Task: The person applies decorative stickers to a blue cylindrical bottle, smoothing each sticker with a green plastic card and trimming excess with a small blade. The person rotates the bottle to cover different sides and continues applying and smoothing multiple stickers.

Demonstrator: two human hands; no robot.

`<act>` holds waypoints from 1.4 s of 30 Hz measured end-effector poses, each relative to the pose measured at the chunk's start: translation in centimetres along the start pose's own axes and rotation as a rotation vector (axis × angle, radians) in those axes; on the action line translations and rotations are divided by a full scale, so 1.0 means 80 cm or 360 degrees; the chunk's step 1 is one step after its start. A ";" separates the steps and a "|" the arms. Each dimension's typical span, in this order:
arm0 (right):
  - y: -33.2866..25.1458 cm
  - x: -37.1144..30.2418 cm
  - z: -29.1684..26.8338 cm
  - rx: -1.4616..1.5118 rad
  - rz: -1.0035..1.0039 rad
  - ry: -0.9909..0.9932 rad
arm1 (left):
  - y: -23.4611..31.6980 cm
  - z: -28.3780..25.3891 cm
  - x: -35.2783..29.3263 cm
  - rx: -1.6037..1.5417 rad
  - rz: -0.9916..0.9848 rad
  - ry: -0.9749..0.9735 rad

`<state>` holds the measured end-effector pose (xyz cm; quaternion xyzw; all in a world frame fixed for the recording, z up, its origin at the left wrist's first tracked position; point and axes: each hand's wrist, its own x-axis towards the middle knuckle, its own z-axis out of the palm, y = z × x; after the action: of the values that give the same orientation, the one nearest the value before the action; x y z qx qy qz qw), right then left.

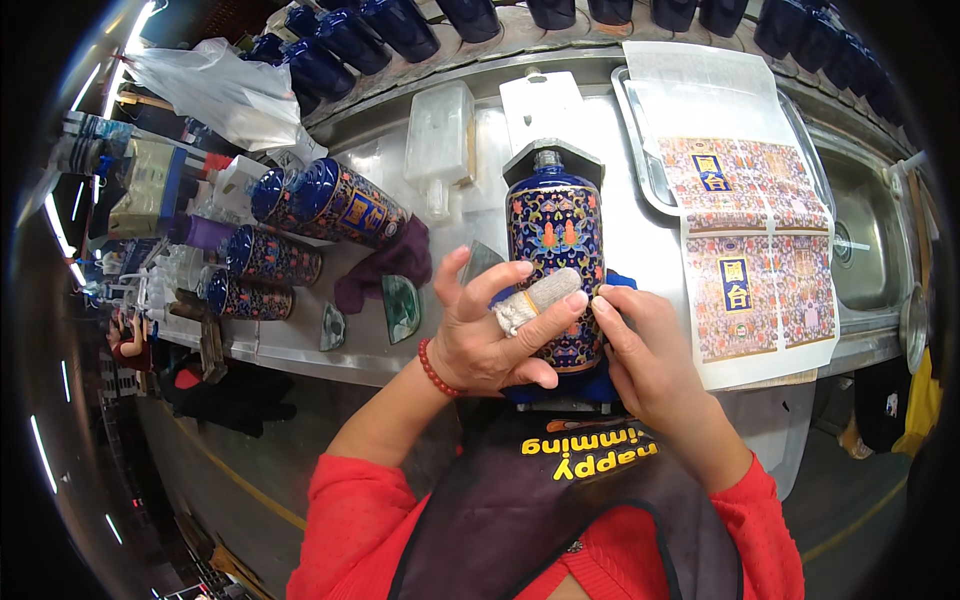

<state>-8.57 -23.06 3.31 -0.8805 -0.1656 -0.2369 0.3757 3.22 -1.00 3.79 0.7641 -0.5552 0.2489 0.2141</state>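
Observation:
A dark blue bottle [555,220] with a colourful floral pattern lies in front of me, its neck pointing away, on a dark angular stand [590,155]. My left hand [490,325] is over its lower part, fingers spread, one finger wrapped in greyish cloth. That wrapped finger and the thumb touch the bottle's face. At the bottle's right edge my right hand [645,345] is closed, thumb and forefinger pressed against its side; its other fingertips are hidden. Blue cloth [570,390] shows beneath the bottle.
Printed decal sheets [760,285] overlap a metal tray [640,150] at right, beside a sink [870,265]. Patterned bottles [275,255], a purple cloth [390,265] and green scrapers [401,308] are at left. A clear container [438,140] stands behind; plain blue bottles [400,28] line the back.

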 end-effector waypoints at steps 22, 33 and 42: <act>0.003 0.010 -0.010 -0.0094 -0.0016 0.0084 | -0.027 0.000 0.025 -0.0070 -0.0094 -0.0021; 0.023 0.055 -0.005 -0.0359 0.0016 -0.0049 | -0.020 0.007 0.011 0.0021 -0.0331 0.0012; 0.027 0.056 -0.008 -0.0368 -0.0063 -0.0033 | -0.021 0.008 0.013 0.0066 -0.0315 0.0006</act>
<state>-4.00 -24.47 4.88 -0.9169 -0.1583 -0.2526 0.2653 5.17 -1.72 3.85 0.8191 -0.4714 0.2393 0.2229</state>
